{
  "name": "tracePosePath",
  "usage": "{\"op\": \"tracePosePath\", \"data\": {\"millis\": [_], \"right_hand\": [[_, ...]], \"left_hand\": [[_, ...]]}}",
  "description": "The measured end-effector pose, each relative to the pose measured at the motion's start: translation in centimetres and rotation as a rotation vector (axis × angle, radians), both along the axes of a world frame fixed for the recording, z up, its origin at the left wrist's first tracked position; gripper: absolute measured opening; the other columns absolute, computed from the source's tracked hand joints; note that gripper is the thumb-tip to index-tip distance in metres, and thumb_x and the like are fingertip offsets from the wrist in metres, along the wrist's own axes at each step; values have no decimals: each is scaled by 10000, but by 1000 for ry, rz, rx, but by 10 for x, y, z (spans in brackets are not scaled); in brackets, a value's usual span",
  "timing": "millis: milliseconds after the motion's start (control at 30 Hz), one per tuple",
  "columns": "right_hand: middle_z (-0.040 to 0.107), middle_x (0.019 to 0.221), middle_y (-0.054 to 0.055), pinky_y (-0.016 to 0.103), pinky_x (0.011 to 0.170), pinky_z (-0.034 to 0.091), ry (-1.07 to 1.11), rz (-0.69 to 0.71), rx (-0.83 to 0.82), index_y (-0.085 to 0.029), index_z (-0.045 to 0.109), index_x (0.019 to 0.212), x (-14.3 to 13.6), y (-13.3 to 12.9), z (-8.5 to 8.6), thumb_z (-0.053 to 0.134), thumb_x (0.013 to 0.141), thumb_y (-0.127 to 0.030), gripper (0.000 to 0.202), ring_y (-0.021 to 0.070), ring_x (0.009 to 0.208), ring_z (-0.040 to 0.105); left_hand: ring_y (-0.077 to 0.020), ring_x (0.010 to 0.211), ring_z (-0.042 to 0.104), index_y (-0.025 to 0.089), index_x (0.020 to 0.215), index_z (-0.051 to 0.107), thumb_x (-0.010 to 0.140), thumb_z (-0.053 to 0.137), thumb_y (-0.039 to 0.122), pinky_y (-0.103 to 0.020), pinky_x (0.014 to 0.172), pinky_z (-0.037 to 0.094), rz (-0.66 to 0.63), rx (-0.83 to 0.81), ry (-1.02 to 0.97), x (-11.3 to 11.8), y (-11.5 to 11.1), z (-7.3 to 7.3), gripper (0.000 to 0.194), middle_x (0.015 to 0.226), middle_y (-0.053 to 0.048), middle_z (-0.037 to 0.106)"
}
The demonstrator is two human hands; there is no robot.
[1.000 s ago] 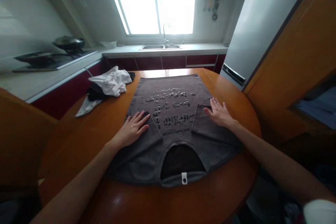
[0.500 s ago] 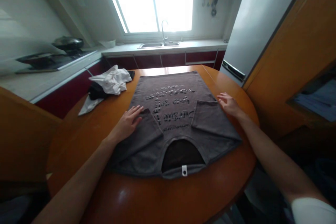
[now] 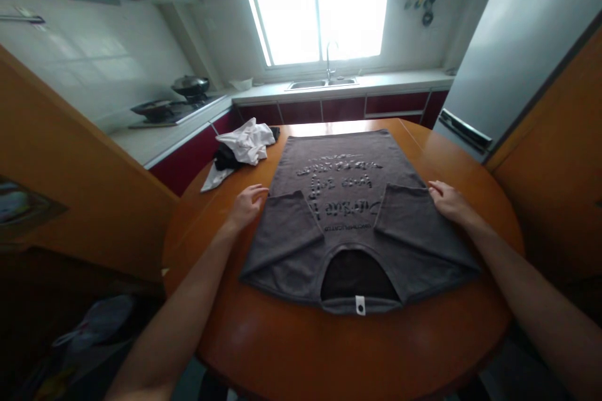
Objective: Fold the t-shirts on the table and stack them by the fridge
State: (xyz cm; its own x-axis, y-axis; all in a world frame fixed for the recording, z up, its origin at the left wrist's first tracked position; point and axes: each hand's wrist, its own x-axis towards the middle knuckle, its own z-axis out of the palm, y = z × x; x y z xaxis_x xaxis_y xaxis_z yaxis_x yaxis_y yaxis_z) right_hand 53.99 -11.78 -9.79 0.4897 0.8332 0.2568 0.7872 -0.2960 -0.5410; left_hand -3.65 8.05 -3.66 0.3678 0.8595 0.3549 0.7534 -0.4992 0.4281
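A dark grey T-shirt [image 3: 350, 213] lies flat on the round wooden table [image 3: 338, 351], its neckline with a white label towards me and both sleeves folded inward over the printed front. At the shirt's left edge, beside the folded sleeve, my left hand [image 3: 248, 205] has its fingers closed on the fabric edge. Opposite it, my right hand [image 3: 446, 199] is at the right edge, fingertips closed on the cloth near the other sleeve.
Crumpled white and black clothes [image 3: 247, 143] lie at the table's back left. Behind the table run a counter with a sink [image 3: 322, 83] and a stove with a pan [image 3: 189, 86]. A fridge [image 3: 512, 50] stands at the right.
The view has turned left. My left hand has moved off the top of the left sleeve to the shirt's left edge, and its fingers have closed. The right hand's fingers have also drawn together.
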Motion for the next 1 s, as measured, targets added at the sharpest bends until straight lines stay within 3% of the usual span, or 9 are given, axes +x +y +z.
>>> {"op": "tracePosePath", "data": {"millis": [100, 433, 567, 700, 833, 1000], "right_hand": [[617, 1414, 163, 523, 1158, 395, 10, -3, 17, -132, 665, 1323, 0, 1, -1, 451, 929, -356, 501, 321, 1360, 534], [598, 1425, 197, 470, 1155, 408, 23, -10, 9, -49, 617, 1366, -11, -1, 12, 421, 922, -279, 538, 310, 1349, 544], [616, 1400, 206, 451, 1139, 431, 43, -40, 22, -43, 612, 1373, -17, -5, 19, 445, 936, -315, 541, 308, 1319, 572], [553, 1477, 187, 537, 1192, 337, -70, -24, 29, -90, 624, 1370, -28, -8, 28, 426, 944, -275, 505, 312, 1418, 466], [421, 1589, 151, 578, 1227, 233, -245, 142, 0, -130, 583, 1423, -48, -10, 34, 378, 972, -256, 511, 297, 1509, 318], [292, 1651, 165, 548, 1251, 160, -336, 264, -169, -109, 421, 1543, -64, -11, 28, 319, 1024, -444, 626, 289, 1550, 200]], "left_hand": [[-275, 1246, 604, 195, 951, 741, 836, 481, 337, -448, 1134, 444, -55, -3, 38, 7, -1, -6, 318, 1235, -124, 696], [-299, 1124, 640, 182, 981, 669, 812, 466, 393, -456, 1063, 483, -59, -28, 105, 11, 7, -14, 338, 1137, -148, 702], [-305, 1198, 608, 181, 993, 673, 835, 465, 414, -462, 1111, 446, -51, 8, 88, 12, 5, -12, 350, 1191, -154, 685], [-300, 1284, 565, 154, 1126, 674, 904, 453, 434, -455, 1157, 408, -90, 75, 42, 20, -6, -5, 420, 1310, -161, 637], [-278, 1389, 489, 151, 1261, 652, 975, 427, 485, -441, 1198, 365, -243, 68, 85, 34, -23, -1, 493, 1450, -138, 566], [-306, 1522, 289, 169, 1502, 485, 1010, 335, 611, -511, 1234, 269, -343, -20, 283, 43, -33, -14, 679, 1622, -120, 374]]}}
